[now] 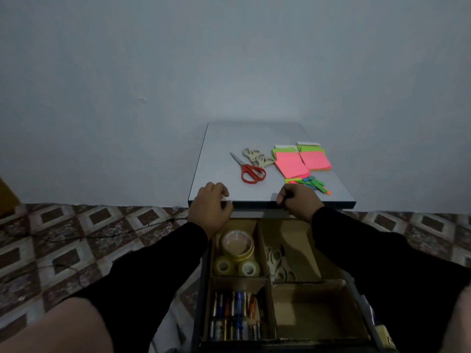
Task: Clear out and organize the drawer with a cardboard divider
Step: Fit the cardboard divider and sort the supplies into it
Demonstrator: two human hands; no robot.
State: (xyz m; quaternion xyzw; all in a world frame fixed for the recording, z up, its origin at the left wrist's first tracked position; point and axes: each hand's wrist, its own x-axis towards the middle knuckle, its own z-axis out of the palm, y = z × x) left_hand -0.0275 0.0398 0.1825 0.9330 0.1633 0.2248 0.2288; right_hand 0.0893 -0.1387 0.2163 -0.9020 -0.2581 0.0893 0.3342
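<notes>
The drawer [203,289] stands pulled out under a small grey table [224,146]. A cardboard divider [262,248] splits it into compartments. Tape rolls [237,247] fill the back left, batteries [235,314] the front left, and pale scissors [277,263] lie in the back right. The front right compartment [318,309] holds nothing. On the tabletop lie red scissors [251,170], beige scissors [256,157], pink sticky note pads [291,164] and coloured tabs [313,184]. My left hand [210,207] rests loosely curled on the table's front edge. My right hand [298,202] is curled into a fist at that edge, holding nothing that I can see.
A plain wall stands right behind the table. Patterned floor tiles [89,225] spread to both sides, with a thin cable [76,238] across the left. My knees frame the drawer's front. A blue and yellow item [382,335] lies by the drawer's right side.
</notes>
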